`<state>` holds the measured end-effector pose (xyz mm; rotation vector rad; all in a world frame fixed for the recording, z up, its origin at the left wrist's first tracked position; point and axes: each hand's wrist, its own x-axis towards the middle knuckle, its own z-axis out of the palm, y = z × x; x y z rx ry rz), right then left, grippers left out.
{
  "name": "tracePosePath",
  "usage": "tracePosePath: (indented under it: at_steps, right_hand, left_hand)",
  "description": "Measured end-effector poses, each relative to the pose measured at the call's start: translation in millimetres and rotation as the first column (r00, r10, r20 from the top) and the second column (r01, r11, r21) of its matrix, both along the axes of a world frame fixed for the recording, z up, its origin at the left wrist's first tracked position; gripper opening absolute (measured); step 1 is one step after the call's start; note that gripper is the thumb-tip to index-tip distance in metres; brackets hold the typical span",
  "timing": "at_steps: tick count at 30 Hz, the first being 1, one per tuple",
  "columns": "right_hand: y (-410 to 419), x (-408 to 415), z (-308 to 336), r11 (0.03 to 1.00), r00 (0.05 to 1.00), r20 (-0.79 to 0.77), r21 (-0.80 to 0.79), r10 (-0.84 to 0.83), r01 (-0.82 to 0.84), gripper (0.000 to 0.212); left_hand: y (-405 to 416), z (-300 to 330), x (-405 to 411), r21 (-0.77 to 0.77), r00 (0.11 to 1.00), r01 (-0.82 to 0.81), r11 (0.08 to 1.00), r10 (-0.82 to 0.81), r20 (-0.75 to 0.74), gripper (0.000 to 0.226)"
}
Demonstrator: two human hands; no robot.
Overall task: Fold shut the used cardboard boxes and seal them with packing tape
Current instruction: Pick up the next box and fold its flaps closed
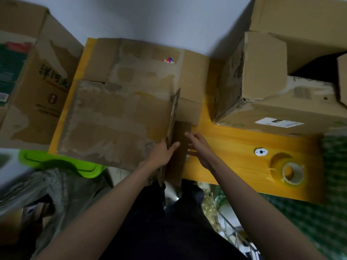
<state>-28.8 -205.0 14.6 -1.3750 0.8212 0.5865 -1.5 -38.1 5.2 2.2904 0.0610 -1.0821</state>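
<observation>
Head view looks straight down on the worn cardboard box (120,109), and it sits at the left end of the yellow desk (234,147), hanging a little over the near edge. Its top flaps lie folded down, scarred with torn paper where old tape came off. At the box's right side a narrow flap (173,117) stands on edge, and the left hand (162,153) grips its lower part, thumb on the right face, fingers on the left face. Just beside it the right hand (200,149) hovers with fingers spread and relaxed, close to the brown side panel below the flap; whether it touches the panel is hard to tell.

Out along the desk now: the roll of clear packing tape (292,172) lies flat near the front right corner, well apart from both hands. A small white round tag (260,152) lies between the hands and the roll. At the far right stands a second cardboard box (272,91) with its flaps open and a white label on its side.

Off the desk's left end, a third box (37,81) with printed characters. Below it a bright green plastic lid (62,163). Behind everything, a pale wall (150,19). A green patterned covering (328,212) is at the right.
</observation>
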Motion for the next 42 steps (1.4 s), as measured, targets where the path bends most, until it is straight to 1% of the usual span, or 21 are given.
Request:
tracePosePath:
  at_steps: [2,3,4,8,11,13,14,16,18,20,22,23,25,27,29,30,33,36,38,40,42]
  right_hand:
    - [4,4,1,1.0,1.0,0.005,-0.022,0.022,-0.022,0.044]
    - [5,7,0,0.999,0.999,0.021,-0.033,0.03,-0.029,0.045]
    - [6,9,0,0.998,0.998,0.04,-0.047,0.038,-0.036,0.046]
    - [10,19,5,0.989,0.998,0.053,-0.143,-0.016,0.024,0.043]
    - [9,31,33,0.989,0.992,0.121,-0.14,-0.039,0.056,0.039]
    - [6,40,65,0.985,0.98,0.179,-0.133,-0.087,0.112,0.034]
    - [5,44,82,0.981,0.971,0.205,-0.117,-0.126,0.152,0.03]
    - [4,47,119,0.974,0.95,0.244,-0.072,-0.193,0.216,0.022]
    - [3,43,155,0.969,0.929,0.288,-0.015,-0.232,0.246,0.017]
    - [1,34,190,0.964,0.907,0.33,0.035,-0.26,0.263,0.02]
    - [-2,24,224,0.956,0.882,0.371,0.07,-0.289,0.284,0.03]
    - [-4,20,241,0.953,0.866,0.399,0.087,-0.301,0.291,0.029]
    - [-9,12,271,0.951,0.835,0.456,0.121,-0.307,0.284,0.014]
    - [-13,7,297,0.949,0.806,0.502,0.149,-0.313,0.276,0.002]
    - [-18,5,315,0.947,0.782,0.535,0.171,-0.321,0.272,0.001]
    - [-21,4,323,0.946,0.772,0.547,0.177,-0.324,0.271,0.001]
    - [-31,8,339,0.949,0.752,0.579,0.191,-0.315,0.251,0.004]
    - [-44,16,345,0.953,0.734,0.609,0.179,-0.302,0.244,0.005]
    - [-54,23,349,0.953,0.72,0.626,0.168,-0.301,0.252,0.005]
    - [-64,35,347,0.952,0.711,0.638,0.134,-0.295,0.275,0.006]
    - [-72,45,339,0.959,0.72,0.648,0.063,-0.25,0.276,0.008]
  left_hand:
    - [13,14,4,0.01,0.998,-0.047,0.999,0.046,0.052,0.056]
    - [19,22,6,0.032,0.995,-0.063,0.997,0.061,0.08,0.046]
    - [24,33,9,0.059,0.991,-0.067,0.996,0.059,0.12,0.041]
    - [44,84,23,0.104,0.971,-0.046,0.993,0.02,0.238,0.042]
    - [58,139,42,0.121,0.95,-0.053,0.991,0.013,0.312,0.042]
    - [69,186,54,0.073,0.926,-0.083,0.994,0.049,0.373,0.037]
    - [75,210,60,0.014,0.917,-0.11,0.994,0.096,0.388,0.035]
    - [84,258,66,-0.141,0.902,-0.185,0.973,0.225,0.369,0.031]
    - [94,300,69,-0.208,0.888,-0.246,0.947,0.306,0.344,0.027]
    - [104,332,71,-0.222,0.875,-0.281,0.934,0.344,0.34,0.028]
    - [113,360,63,-0.256,0.853,-0.341,0.905,0.412,0.32,0.037]
    - [119,370,57,-0.281,0.843,-0.369,0.886,0.446,0.299,0.04]
    - [130,387,44,-0.314,0.821,-0.423,0.85,0.506,0.264,0.041]
    - [140,398,30,-0.346,0.784,-0.464,0.815,0.56,0.267,0.045]
    - [146,404,17,-0.389,0.739,-0.497,0.776,0.613,0.278,0.048]
    - [146,407,9,-0.412,0.712,-0.513,0.753,0.642,0.284,0.045]
    - [140,408,-13,-0.493,0.62,-0.554,0.671,0.728,0.293,0.029]
    - [137,402,-32,-0.597,0.533,-0.588,0.545,0.817,0.221,0.028]
    - [132,392,-46,-0.674,0.438,-0.599,0.433,0.881,0.176,0.026]
    - [124,374,-56,-0.724,0.356,-0.606,0.33,0.926,0.124,0.017]
    - [108,350,-68,-0.732,0.315,-0.618,0.286,0.943,0.103,0.017]
